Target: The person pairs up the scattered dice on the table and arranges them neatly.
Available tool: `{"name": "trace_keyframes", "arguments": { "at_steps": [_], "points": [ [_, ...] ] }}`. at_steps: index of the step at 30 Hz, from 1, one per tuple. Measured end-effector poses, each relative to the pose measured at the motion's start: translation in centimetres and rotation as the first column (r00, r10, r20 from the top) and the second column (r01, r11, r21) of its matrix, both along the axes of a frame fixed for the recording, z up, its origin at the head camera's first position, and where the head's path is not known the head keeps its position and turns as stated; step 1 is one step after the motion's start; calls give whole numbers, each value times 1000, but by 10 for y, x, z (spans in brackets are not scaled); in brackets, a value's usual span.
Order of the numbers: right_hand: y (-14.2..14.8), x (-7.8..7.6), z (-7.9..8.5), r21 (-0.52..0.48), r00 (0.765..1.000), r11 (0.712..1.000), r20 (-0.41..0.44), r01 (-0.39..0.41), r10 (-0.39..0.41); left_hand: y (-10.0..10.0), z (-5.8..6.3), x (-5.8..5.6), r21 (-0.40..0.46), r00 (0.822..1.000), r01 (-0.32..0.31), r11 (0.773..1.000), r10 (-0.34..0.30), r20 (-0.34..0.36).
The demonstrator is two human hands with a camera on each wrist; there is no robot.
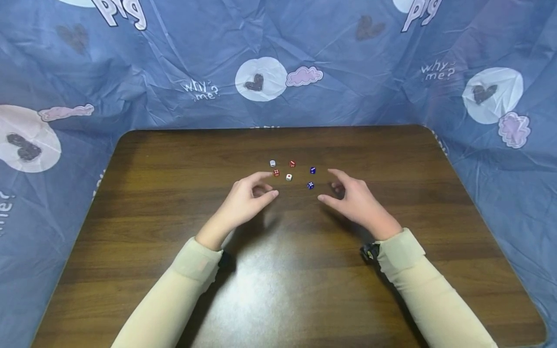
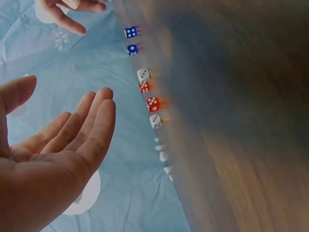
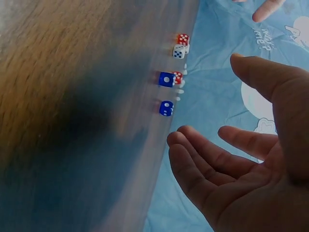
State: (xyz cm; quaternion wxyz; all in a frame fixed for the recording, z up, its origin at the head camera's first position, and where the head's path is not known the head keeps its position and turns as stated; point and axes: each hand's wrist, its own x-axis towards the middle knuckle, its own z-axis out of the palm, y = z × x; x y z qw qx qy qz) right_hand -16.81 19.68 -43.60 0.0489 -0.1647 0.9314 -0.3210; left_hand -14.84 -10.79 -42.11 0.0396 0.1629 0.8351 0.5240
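Note:
Two white dice, two red dice and two blue dice lie scattered near the middle of the table. My left hand hovers on their left, its forefinger tip close beside the nearer red die; whether it touches cannot be told. On the right, my right hand is held apart from the blue dice, thumb and forefinger spread. Both wrist views show the left palm and the right palm holding nothing, fingers relaxed and slightly bent.
The brown wooden table has rounded corners. A blue printed cloth hangs behind it and along both sides. A dark device sits at the right wrist, under the sleeve cuff.

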Motion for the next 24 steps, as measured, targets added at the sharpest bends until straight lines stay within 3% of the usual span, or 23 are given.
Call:
{"name": "trace_keyframes", "arguments": {
  "at_steps": [11, 18, 24],
  "points": [
    [-7, -14, -9, -36, 999, 999, 34, 29, -28, 22, -4, -20, -98, 999, 18, 995, -14, 34],
    [-11, -24, -12, 8, 995, 999, 93, 36, -36, 39, -5, -34, -139, 986, 84, 987, -63, 152],
    [-14, -32, -11, 30, 990, 999, 137, 29, -33, 51, -7, -43, -138, 976, 97, 986, -67, 209]
  ]
}}
